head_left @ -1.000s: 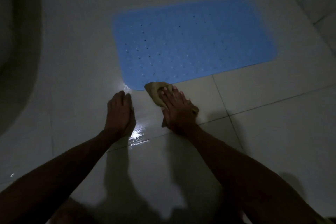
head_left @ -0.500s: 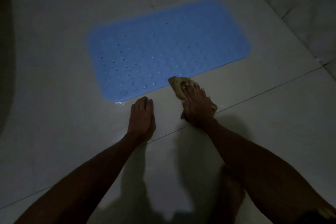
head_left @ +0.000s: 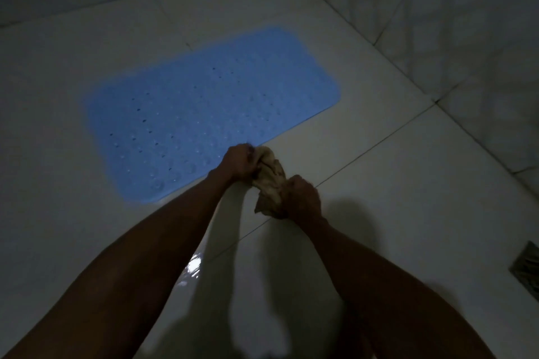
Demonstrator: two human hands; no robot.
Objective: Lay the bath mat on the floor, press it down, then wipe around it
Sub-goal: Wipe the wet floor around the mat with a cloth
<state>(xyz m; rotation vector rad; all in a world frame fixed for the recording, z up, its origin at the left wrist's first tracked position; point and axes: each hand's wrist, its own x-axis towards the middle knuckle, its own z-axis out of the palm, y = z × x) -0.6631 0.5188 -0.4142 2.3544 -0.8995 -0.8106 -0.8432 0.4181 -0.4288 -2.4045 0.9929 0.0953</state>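
2 hands [head_left: 239,162] [head_left: 302,198] grip 1 cloth [head_left: 269,178].

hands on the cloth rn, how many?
2. The left hand grips the cloth at its far end, by the bath mat edge; the right hand grips its near end.

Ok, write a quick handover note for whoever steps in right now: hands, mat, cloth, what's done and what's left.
Left hand grips the upper end of the tan cloth; right hand grips its lower end, so the cloth is bunched between both hands, above the floor.
Blue bath mat lies flat on the tiled floor, near edge just beyond the hands.
Done: mat laid, apparently flat.
Left: wiping around the mat; a wet sheen shows on the tiles between the forearms.
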